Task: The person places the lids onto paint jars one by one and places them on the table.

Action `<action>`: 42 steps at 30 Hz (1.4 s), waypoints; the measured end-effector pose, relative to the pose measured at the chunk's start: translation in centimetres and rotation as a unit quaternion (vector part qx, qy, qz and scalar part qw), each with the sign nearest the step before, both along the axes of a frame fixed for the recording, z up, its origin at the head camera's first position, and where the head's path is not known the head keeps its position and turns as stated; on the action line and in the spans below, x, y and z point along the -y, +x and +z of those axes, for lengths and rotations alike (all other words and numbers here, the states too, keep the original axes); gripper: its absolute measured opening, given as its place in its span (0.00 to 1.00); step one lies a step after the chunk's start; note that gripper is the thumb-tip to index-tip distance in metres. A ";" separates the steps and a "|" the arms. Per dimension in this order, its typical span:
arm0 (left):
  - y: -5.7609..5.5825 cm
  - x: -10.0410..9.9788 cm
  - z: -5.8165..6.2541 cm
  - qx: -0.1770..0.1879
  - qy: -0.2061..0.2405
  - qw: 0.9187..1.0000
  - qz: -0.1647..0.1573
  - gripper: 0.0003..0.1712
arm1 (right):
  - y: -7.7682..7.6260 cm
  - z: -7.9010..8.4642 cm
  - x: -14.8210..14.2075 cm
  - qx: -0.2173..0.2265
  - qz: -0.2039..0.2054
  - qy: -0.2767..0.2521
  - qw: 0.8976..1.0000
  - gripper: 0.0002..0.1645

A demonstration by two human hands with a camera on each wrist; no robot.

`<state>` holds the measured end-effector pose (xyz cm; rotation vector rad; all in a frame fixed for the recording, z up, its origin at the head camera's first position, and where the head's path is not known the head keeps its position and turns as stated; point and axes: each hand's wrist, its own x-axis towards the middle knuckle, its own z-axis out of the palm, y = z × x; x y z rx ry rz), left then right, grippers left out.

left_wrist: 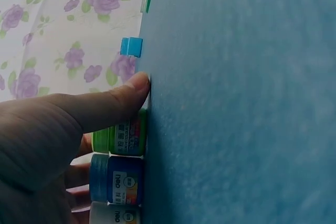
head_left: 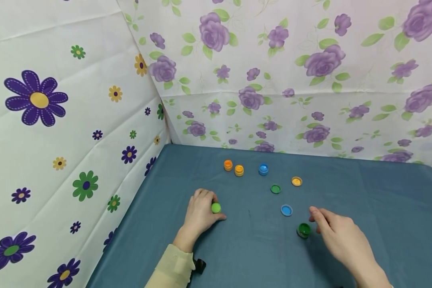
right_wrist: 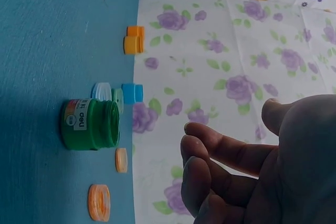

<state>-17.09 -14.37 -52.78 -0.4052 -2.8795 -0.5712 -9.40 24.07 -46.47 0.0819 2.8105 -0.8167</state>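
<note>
My left hand [head_left: 200, 212] curls around a small light-green paint jar [head_left: 216, 208], thumb on the near side, fingers on the far side. In the left wrist view the thumb crosses in front of that jar [left_wrist: 127, 139]. Beside it stand a dark blue jar [left_wrist: 125, 179] and a pale-capped jar [left_wrist: 114, 213]; the hand hides both in the head view. My right hand [head_left: 342, 236] hovers with loosely bent fingers, holding nothing. Just left of it stands an uncapped dark green paint jar [head_left: 304, 231], upright, its label showing in the right wrist view.
Farther back stand uncapped orange [head_left: 228, 165], yellow [head_left: 239, 171] and blue [head_left: 263, 169] jars. Loose lids lie on the blue cloth: green [head_left: 275, 189], yellow [head_left: 297, 181] and blue [head_left: 286, 210]. An orange lid [right_wrist: 99, 203] shows in the right wrist view. Flowered curtains [head_left: 252, 98] border the table.
</note>
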 end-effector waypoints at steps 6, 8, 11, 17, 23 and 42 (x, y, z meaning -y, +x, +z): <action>0.1 -0.1 0.1 0.003 -0.003 1.000 0.010 0.30 | -0.1 -0.1 -0.5 0.000 -0.001 0.001 1.000 0.50; 0.1 -0.1 0.1 0.007 -0.004 1.000 0.009 0.30 | -0.1 -0.1 -0.6 -0.001 -0.002 0.000 1.000 0.50; 0.2 -0.2 0.2 0.016 -0.003 1.000 0.009 0.30 | -0.1 -0.1 -0.9 -0.006 -0.002 -0.002 1.000 0.49; 0.3 -0.2 0.4 0.026 -0.001 1.000 0.008 0.30 | 0.1 -0.3 -1.3 -0.015 -0.002 -0.009 1.000 0.48; 1.1 -1.7 1.6 -0.005 0.041 0.999 -0.017 0.36 | -0.3 0.0 -2.2 0.009 -0.004 -0.008 1.000 0.53; 3.9 -16.3 0.4 0.212 0.201 0.943 -0.161 0.27 | -0.7 0.8 -5.6 0.023 -0.018 -0.019 0.999 0.54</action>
